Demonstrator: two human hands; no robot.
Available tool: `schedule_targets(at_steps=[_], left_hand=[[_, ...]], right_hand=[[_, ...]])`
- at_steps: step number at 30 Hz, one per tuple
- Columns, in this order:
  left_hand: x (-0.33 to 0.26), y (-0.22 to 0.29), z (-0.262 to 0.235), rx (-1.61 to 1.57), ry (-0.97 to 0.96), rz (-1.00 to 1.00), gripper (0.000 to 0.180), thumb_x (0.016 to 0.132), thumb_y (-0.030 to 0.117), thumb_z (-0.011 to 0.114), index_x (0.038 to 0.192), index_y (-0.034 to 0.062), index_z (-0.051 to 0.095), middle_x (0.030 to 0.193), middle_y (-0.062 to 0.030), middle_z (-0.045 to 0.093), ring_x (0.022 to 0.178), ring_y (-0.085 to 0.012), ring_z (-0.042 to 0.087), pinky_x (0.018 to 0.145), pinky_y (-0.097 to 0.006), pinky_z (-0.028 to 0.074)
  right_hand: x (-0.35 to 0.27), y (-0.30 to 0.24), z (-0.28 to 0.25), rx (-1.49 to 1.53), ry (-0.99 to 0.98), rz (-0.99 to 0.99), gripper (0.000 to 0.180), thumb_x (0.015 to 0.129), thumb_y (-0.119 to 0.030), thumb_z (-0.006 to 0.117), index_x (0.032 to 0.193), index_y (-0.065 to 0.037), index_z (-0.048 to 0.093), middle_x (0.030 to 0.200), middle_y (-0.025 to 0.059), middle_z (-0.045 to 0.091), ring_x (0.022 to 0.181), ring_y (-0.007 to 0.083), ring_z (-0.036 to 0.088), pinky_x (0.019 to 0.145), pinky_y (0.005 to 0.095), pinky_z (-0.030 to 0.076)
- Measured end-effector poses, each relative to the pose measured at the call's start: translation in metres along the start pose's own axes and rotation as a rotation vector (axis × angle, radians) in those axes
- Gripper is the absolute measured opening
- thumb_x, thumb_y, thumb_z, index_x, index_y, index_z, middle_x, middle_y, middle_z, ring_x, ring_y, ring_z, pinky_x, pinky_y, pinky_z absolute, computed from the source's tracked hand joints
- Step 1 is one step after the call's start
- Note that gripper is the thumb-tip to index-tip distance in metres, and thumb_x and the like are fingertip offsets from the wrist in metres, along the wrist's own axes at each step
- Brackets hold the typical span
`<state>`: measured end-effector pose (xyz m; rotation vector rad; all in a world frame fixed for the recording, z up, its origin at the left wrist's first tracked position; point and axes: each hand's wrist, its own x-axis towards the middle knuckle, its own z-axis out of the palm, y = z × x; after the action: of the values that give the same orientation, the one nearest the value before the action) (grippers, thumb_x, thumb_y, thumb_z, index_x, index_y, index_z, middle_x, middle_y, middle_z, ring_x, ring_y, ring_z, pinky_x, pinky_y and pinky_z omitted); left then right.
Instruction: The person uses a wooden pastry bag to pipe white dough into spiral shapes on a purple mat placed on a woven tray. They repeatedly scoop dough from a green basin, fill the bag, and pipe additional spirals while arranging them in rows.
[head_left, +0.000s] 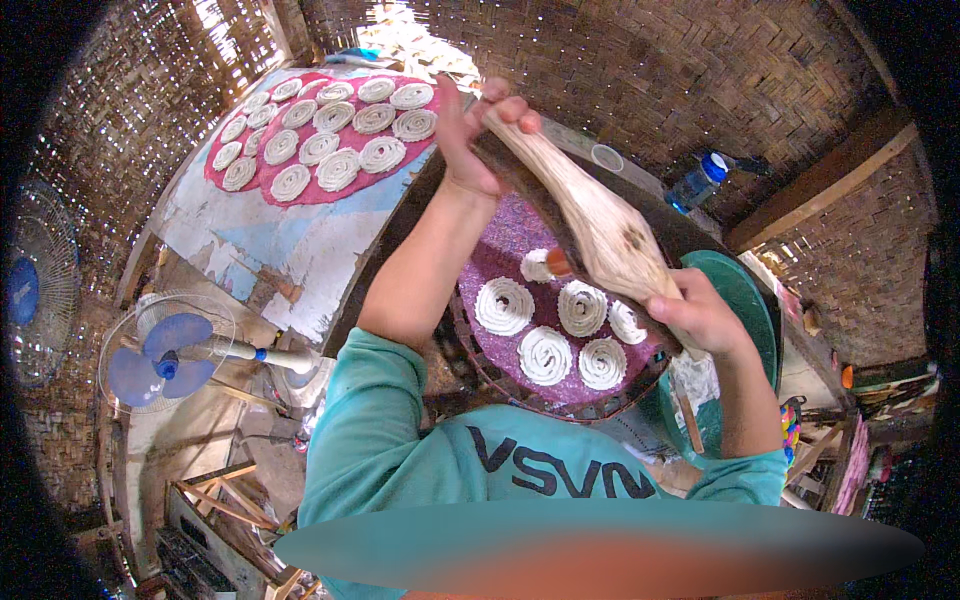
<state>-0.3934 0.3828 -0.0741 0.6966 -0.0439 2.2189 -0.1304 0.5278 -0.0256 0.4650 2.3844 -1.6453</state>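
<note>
Both my hands are on a long, pale wooden hand press (pixel 610 230), held slantwise over a round tray lined with a purple sheet (pixel 510 225). My left hand (pixel 480 125) is at its far upper end, fingertips curled over the wood. Round its near lower end my right hand (pixel 700 310) is closed. An orange-brown tip (pixel 558 263) shows beneath the press, beside a small white dough coil (pixel 536 265). Several finished spiral dough coils (pixel 545 355) lie on the purple sheet; the press partly covers one at the right.
A green basin (pixel 740 290) with white dough (pixel 693 380) stands at the right. Many coils lie on pink sheets (pixel 262 180) on the worn table (pixel 240 250) at the left. A fan (pixel 165 355), a blue-capped water bottle (pixel 700 182) and woven walls (pixel 640 60) surround me.
</note>
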Motion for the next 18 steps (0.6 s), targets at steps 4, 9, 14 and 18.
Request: schedule_targets(at_steps=[4, 9, 14, 18], left_hand=[[0.003, -0.01, 0.008, 0.011, 0.037, 0.067, 0.055, 0.072, 0.072, 0.053, 0.078, 0.0176, 0.047, 0.066, 0.0019, 0.053, 0.069, -0.02, 0.054, 0.064, -0.037, 0.045], [0.011, 0.014, 0.024, 0.042, -0.037, 0.109, 0.057, 0.073, 0.073, 0.049, 0.082, 0.0166, 0.046, 0.066, 0.0028, 0.052, 0.067, -0.0182, 0.053, 0.063, -0.036, 0.044], [0.0, 0.014, 0.028, 0.129, -0.035, 0.077, 0.052, 0.084, 0.065, 0.04, 0.073, 0.0147, 0.047, 0.061, 0.005, 0.054, 0.064, -0.0138, 0.054, 0.066, -0.034, 0.043], [-0.007, 0.004, 0.02, 0.103, -0.058, 0.053, 0.051, 0.084, 0.065, 0.04, 0.071, 0.016, 0.046, 0.062, 0.0061, 0.055, 0.064, -0.0119, 0.055, 0.065, -0.033, 0.042]], right_hand=[[-0.008, -0.016, -0.012, -0.096, 0.07, -0.032, 0.049, 0.071, -0.034, 0.069, 0.103, 0.003, 0.062, 0.077, 0.0024, 0.061, 0.063, 0.0093, 0.051, 0.056, 0.0257, 0.043], [0.004, -0.033, -0.003, -0.137, 0.125, -0.042, 0.049, 0.07, -0.034, 0.071, 0.103, 0.001, 0.064, 0.077, 0.0027, 0.061, 0.061, 0.0083, 0.051, 0.055, 0.0248, 0.043], [0.004, -0.021, 0.002, -0.043, 0.038, -0.023, 0.049, 0.071, -0.037, 0.071, 0.105, -0.001, 0.064, 0.069, 0.0026, 0.058, 0.057, 0.0097, 0.053, 0.051, 0.0246, 0.045], [-0.001, -0.007, 0.001, -0.082, 0.05, -0.032, 0.05, 0.071, -0.037, 0.071, 0.107, -0.002, 0.064, 0.071, 0.0037, 0.06, 0.058, 0.0097, 0.054, 0.052, 0.0253, 0.045]])
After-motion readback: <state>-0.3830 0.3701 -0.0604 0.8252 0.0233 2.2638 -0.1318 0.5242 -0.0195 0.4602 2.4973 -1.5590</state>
